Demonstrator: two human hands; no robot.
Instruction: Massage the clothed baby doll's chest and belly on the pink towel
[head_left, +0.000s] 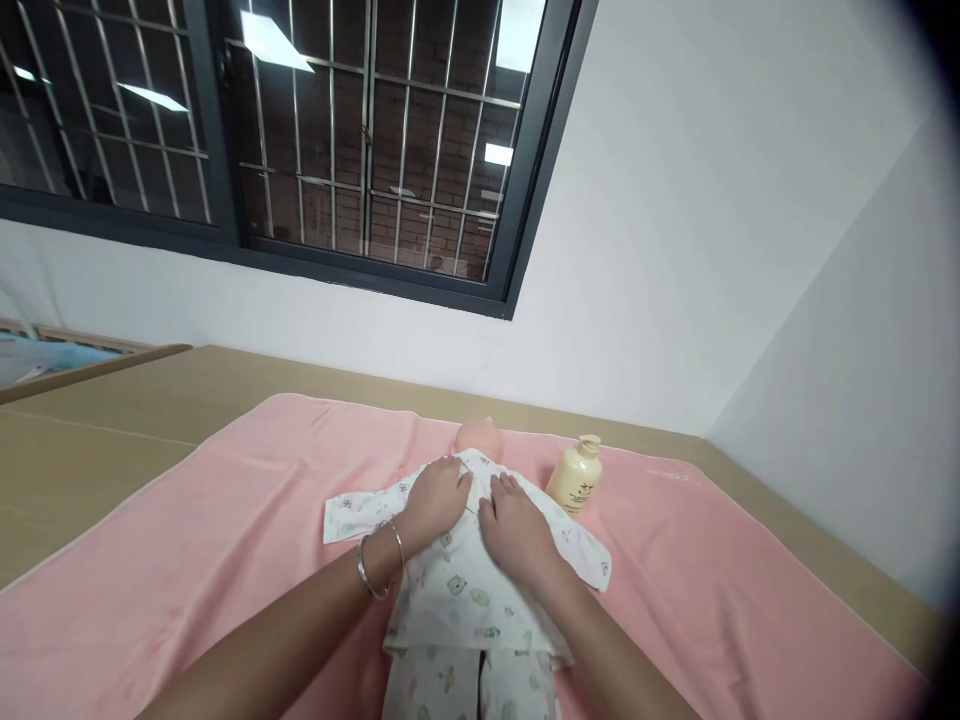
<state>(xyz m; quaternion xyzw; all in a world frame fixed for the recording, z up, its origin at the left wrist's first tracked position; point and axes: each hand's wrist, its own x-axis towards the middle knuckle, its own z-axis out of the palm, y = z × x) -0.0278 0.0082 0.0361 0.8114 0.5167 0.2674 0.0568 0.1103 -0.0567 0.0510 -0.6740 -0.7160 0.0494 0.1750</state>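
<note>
forearms (292,635), loosely curled hands (436,497) (517,528) on shirt (454,605)

Pump bottle on pink blanket, barred window up behind it!

And here's the cream pump bottle (576,477), dark print on its front too small to read, standing on the creased pink blanket (247,490). Behind it runs the bare tan edge of the tabletop (255,373), then the white wall (675,180), climbing high. Up and left of the bottle sits the dark-framed window (232,150), metal bars (367,130) crossing, brickwork (424,130) beyond, bright light panels (274,40) gleaming in the glass. Far left of the bottle, something pale blue (56,352) peeks past a wooden rail (97,370).
</note>
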